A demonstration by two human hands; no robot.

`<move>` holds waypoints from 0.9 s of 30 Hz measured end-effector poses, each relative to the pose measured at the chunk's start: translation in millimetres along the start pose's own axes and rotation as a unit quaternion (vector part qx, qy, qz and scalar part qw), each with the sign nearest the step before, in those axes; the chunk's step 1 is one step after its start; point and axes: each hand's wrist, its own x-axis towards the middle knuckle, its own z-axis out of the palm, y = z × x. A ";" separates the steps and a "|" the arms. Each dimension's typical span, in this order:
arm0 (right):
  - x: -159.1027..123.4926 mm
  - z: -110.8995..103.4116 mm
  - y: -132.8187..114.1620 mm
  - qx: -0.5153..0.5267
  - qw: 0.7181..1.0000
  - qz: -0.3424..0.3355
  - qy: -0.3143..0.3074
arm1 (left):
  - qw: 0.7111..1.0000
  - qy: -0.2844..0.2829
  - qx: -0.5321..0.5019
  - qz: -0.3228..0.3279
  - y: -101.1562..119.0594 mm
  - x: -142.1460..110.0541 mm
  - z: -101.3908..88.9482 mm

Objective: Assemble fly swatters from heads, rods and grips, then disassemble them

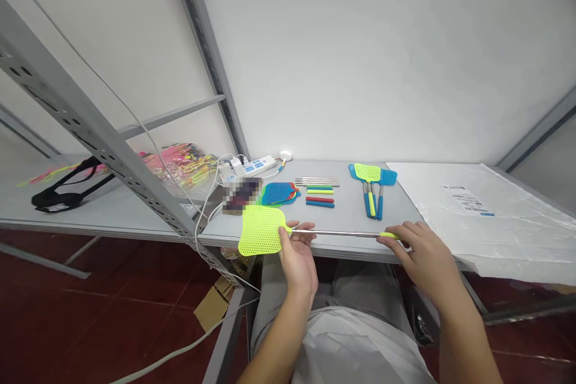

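Observation:
A yellow fly swatter (262, 230) with a long metal rod lies level across my front, over the table's near edge. My left hand (299, 258) grips it where the perforated head meets the rod, thumb on top. Around the yellow handle at the other end, my right hand (418, 246) is closed. Behind the rod are loose handle grips (320, 200) in red, blue, green and yellow, and several thin metal rods (317, 181). Loose swatter heads (278, 193) are stacked to the left. Swatters with blue and yellow handles (372, 201) lie in a group to the right.
A white plastic package (454, 210) covers the table's right side. A power strip (254, 166) with cables stands at the back left, near a pixelated object (242, 195). Past the metal shelf post (112, 144) are a black strap (67, 198) and bagged colourful cords (180, 162).

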 end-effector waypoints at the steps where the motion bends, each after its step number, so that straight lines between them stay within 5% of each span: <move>1: -0.4 -0.2 3.6 0.029 0.999 0.008 -0.020 | 1.000 -0.008 -0.001 -0.002 4.4 -1.3 2.1; 5: -4.1 -5.5 14.5 0.100 0.993 0.010 -0.054 | 1.000 -0.019 -0.001 0.014 26.2 -1.1 9.8; 10: -10.1 -16.2 11.7 0.111 0.993 0.004 -0.033 | 0.993 0.014 0.036 0.110 47.4 2.0 15.0; 20: -6.4 -10.2 -18.9 -0.053 0.991 -0.082 0.089 | 0.990 0.064 0.036 0.123 46.8 7.0 13.6; 27: -8.2 10.6 -60.5 0.052 0.995 -0.088 -0.006 | 0.992 -0.051 0.096 0.056 18.4 -28.9 22.8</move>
